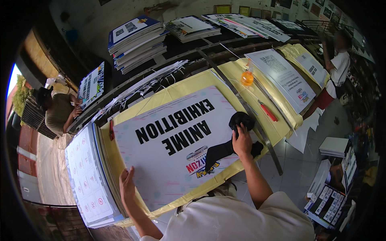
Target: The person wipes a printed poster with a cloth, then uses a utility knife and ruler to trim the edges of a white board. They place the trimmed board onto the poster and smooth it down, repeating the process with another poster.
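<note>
A white printed sign board [161,164] with big black letters lies before me on yellow sheeting, its print upside down to me. My right hand [242,140] presses a bunched black cloth [220,153] onto the board's right part, fingers curled over the dark bundle at its top. The cloth's loose end trails left over the coloured logo. At the board's left edge is my left hand [128,184], fingers fairly straight and thumb side up; it seems to touch the edge and holds nothing that I can see.
An orange spray bottle [247,77] and a red cutter [268,112] lie right of the board, near a long metal ruler [257,116]. Stacked boards [136,44] stand behind. Printed sheets [86,176] lie left. One person [60,108] works at far left, another [339,60] at far right.
</note>
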Tool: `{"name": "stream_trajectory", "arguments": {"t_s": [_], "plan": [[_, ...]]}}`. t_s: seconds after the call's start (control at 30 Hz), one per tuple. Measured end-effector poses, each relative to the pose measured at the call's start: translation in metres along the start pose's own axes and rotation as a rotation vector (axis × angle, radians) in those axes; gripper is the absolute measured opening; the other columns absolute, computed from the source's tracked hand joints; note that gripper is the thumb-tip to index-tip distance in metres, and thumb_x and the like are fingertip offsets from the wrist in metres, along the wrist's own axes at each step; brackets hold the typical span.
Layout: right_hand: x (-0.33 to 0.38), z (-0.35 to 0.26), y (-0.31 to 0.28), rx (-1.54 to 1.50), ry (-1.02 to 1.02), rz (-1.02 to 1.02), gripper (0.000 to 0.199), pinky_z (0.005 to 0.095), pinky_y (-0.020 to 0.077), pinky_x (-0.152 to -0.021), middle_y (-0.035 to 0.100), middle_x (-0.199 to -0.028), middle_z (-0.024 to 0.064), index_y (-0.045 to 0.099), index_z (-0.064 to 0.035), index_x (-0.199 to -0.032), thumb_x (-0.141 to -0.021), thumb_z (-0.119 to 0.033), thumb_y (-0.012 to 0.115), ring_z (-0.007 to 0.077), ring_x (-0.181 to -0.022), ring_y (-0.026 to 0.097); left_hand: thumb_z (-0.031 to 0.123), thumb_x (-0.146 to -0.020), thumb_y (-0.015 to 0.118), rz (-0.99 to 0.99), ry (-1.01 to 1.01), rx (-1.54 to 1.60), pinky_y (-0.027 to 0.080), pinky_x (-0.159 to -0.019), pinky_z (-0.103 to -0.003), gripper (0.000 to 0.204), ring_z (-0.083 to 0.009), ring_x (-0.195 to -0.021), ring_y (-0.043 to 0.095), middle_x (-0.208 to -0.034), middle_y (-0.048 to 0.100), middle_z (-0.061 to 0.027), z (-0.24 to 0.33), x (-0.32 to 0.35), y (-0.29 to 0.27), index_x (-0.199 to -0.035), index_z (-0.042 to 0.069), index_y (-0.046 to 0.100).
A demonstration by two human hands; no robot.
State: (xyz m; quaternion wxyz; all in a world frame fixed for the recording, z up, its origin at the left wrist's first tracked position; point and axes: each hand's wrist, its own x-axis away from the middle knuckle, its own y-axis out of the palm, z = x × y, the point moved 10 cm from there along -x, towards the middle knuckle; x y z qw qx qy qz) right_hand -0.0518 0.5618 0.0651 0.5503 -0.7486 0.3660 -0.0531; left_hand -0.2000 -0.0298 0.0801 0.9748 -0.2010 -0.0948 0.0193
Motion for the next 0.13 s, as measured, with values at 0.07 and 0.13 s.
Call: {"name": "stream_trajectory", "arguments": {"t_s": [0.07, 0.13], "plan": [[-0.009, 0.009, -0.005, -0.098, 0.019, 0.017, 0.039, 0.0463, 0.0547, -0.098, 0.062, -0.139, 0.0187, 0.062, -0.0047, -0.133, -0.103, -0.029, 0.059, 0.0386, -0.121, 0.064, 0.041, -0.097, 0.073, 0.108, 0.031, 0.039, 0.04, -0.092, -0.029, 0.044, -0.0103, -0.107, 0.051, -0.111, 0.06, -0.0062, -0.005, 0.01, -0.055, -0.126, 0.007, 0.069], [-0.017, 0.017, -0.008, -0.121, 0.033, 0.014, 0.041, 0.0453, 0.057, -0.093, 0.064, -0.135, 0.018, 0.06, -0.0051, -0.135, -0.103, -0.029, 0.06, 0.0372, -0.118, 0.066, 0.039, -0.096, 0.075, 0.208, 0.013, 0.024, 0.041, -0.109, -0.031, 0.052, -0.0118, -0.128, 0.051, -0.133, 0.058, -0.0097, -0.024, 0.036, -0.143, -0.14, 0.012, 0.066]]}}
